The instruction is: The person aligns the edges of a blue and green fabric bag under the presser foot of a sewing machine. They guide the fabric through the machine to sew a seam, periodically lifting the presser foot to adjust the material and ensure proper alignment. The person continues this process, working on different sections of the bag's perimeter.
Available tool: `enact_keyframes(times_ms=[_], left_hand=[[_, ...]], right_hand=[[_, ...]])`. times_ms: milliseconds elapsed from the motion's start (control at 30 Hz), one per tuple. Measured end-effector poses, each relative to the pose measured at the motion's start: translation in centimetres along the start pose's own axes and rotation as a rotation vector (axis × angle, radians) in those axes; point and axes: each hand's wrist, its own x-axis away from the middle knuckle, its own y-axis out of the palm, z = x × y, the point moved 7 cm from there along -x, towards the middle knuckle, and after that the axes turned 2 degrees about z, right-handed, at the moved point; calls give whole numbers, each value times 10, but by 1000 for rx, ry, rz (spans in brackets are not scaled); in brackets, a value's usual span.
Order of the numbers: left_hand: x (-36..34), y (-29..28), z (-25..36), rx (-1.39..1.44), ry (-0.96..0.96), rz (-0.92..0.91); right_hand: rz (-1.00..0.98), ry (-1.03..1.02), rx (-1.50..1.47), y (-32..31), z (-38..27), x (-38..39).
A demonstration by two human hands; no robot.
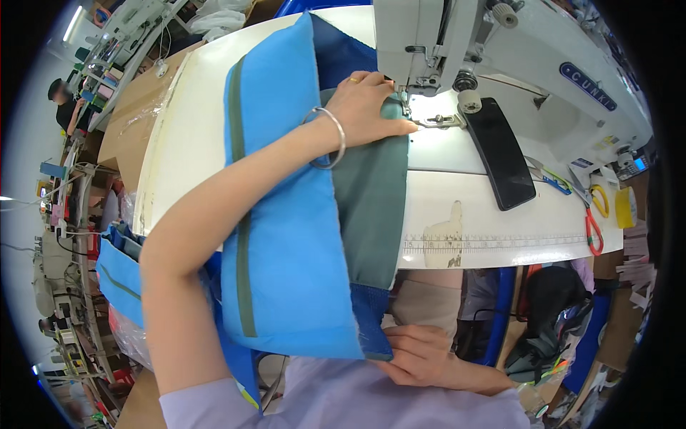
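A bright blue fabric piece [286,214] with a dark green stripe lies over the sewing machine table and hangs down past its front edge. Joined or laid along its right side is a grey-green fabric panel [368,214], with darker blue cloth at both ends. My left hand [361,107], a metal bangle on its wrist, rests flat on the fabric with fingers apart, right beside the presser foot [406,104]. Down near my lap, my right hand [418,354] pinches the lower right corner of the fabric. Its fingertips are partly hidden behind the cloth.
The white sewing machine [550,64] stands at the upper right. Right of the needle lie a black phone [500,154], red-handled scissors [593,232] and a yellow spool [626,207]. A ruler strip [500,243] runs along the front edge. Another blue sewn piece [120,279] is at the left.
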Motion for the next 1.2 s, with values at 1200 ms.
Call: enact_keyframes(times_ms=[1200], left_hand=[[54, -45, 86, 156, 363, -222]], right_hand=[[-13, -101, 81, -27, 47, -14]])
